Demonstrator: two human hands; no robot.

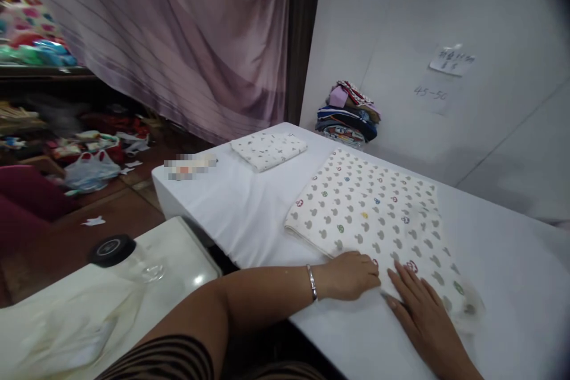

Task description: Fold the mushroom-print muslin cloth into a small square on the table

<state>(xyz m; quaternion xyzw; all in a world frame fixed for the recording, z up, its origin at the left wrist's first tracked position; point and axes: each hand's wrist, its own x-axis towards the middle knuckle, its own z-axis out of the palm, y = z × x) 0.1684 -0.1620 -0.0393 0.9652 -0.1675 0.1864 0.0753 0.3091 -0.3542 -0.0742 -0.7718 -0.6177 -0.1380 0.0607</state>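
Plainly, the cream cloth bears grey and coloured mushroom prints.

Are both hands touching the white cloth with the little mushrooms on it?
Yes, the left hand and the right hand both rest at the near edge of the mushroom cloth.

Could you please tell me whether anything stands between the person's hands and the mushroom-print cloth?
Nothing visible does: the left hand is at the near edge of the mushroom-print cloth, and the fingers of the right hand lie on it. The other patterned cloth sits apart, farther back.
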